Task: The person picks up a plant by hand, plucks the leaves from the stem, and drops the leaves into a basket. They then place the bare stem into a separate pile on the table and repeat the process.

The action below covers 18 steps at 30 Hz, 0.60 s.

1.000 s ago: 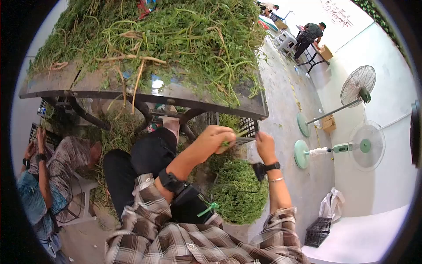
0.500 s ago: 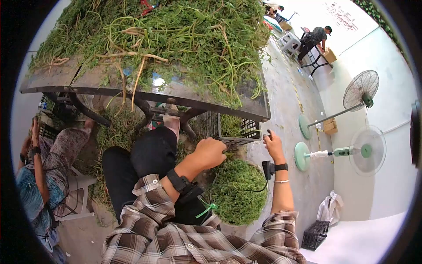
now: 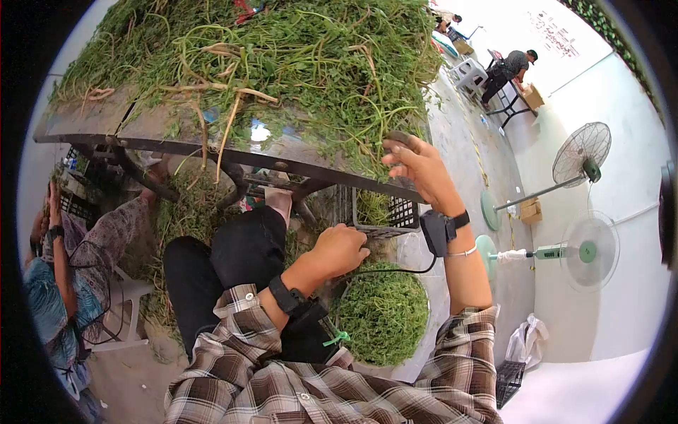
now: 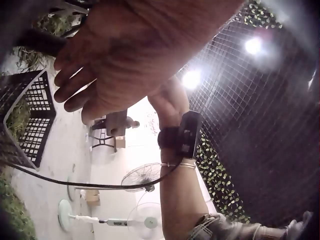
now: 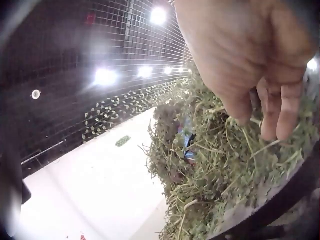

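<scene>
My right hand (image 3: pixel 421 169) reaches over the right front corner of the table, at the edge of a big heap of leafy green stems (image 3: pixel 296 78). Its fingers are parted, with something dark along one finger. In the right wrist view the fingertips (image 5: pixel 269 131) hang right at the stems, and no bunch is gripped. My left hand (image 3: pixel 341 249) hovers lower, in front of a black crate (image 3: pixel 385 231) holding some greens. The left wrist view shows its fingers (image 4: pixel 75 80) loosely extended, holding nothing. Below it stands a round container heaped with trimmed greens (image 3: pixel 385 318).
The table's dark front edge (image 3: pixel 282 168) runs above my knees. To the right stand two green-based fans (image 3: pixel 489 212). Another person (image 3: pixel 63 275) sits at the left, and one more (image 3: pixel 512 71) bends over a far table. A thin black cable (image 3: pixel 395 271) trails from my right wrist.
A second ago my left hand held green stems; they are gone from it now. My right hand has moved up from beside the crate to the heap's edge.
</scene>
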Motion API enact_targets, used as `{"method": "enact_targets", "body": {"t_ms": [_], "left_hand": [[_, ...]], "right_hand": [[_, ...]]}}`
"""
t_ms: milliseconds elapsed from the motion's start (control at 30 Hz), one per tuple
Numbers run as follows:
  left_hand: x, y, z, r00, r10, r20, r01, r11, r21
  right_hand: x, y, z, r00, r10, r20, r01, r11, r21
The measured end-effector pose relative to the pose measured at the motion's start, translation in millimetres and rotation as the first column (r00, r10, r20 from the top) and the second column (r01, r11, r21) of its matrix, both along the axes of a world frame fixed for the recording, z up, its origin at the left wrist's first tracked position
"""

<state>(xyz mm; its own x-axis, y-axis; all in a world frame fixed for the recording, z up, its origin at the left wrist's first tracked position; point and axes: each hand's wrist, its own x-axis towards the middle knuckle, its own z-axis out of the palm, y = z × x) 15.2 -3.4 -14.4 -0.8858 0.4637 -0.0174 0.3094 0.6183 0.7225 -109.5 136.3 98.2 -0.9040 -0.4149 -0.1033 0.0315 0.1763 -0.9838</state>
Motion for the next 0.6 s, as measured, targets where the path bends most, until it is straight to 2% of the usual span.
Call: {"method": "enact_targets", "body": {"t_ms": [100,167,233,267,333,367,433,467,533,567,600], "left_hand": [[2.4,-5.4,-3.8,0.999,0.024,-0.045,-0.024,1.0,0.008],[3.3,-7.0,-3.4,0.998,0.026,-0.056,-0.025,0.999,0.019],[3.8,-7.6,0.9,0.999,0.003,-0.033,-0.003,1.0,0.0],[3.9,-6.8,0.2,0.999,0.003,-0.034,-0.003,1.0,0.005],[4.8,-3.8,-3.2,0.995,0.04,-0.096,-0.032,0.996,0.079],[4.7,-2.5,-4.9,0.995,0.04,-0.095,-0.032,0.996,0.085],[4.8,-0.9,-4.6,0.993,0.048,-0.106,-0.039,0.996,0.08],[4.3,-0.9,-3.3,0.993,0.049,-0.106,-0.041,0.996,0.082],[3.2,-3.4,4.2,1.0,0.003,-0.02,-0.002,0.999,0.032],[3.2,-4.3,6.3,1.0,0.004,-0.021,-0.004,0.999,0.032],[2.8,-4.4,5.7,0.999,0.018,-0.035,-0.016,0.999,0.049]], "right_hand": [[-12.1,-15.6,-7.0,0.995,0.087,0.047,-0.089,0.996,0.025],[-13.1,-21.3,-10.9,0.996,0.066,0.062,-0.066,0.998,-0.008],[-13.8,-23.5,-6.2,0.991,0.073,0.111,-0.087,0.989,0.123],[-14.0,-23.4,-2.8,0.991,0.073,0.11,-0.087,0.988,0.128],[-13.7,-21.5,7.5,0.999,0.018,-0.046,-0.012,0.99,0.141],[-14.6,-20.2,13.4,0.999,0.019,-0.044,-0.012,0.989,0.147],[-18.1,-17.7,29.8,0.967,-0.112,-0.229,0.121,0.992,0.025],[-19.1,-15.3,40.8,0.967,-0.11,-0.229,0.119,0.992,0.027],[-19.1,-13.5,65.0,0.908,-0.163,-0.386,0.151,0.987,-0.062],[-19.6,-14.7,71.6,0.889,-0.241,-0.389,0.185,0.967,-0.177],[-19.3,-14.2,78.7,0.886,-0.24,-0.396,0.156,0.96,-0.232]]}}
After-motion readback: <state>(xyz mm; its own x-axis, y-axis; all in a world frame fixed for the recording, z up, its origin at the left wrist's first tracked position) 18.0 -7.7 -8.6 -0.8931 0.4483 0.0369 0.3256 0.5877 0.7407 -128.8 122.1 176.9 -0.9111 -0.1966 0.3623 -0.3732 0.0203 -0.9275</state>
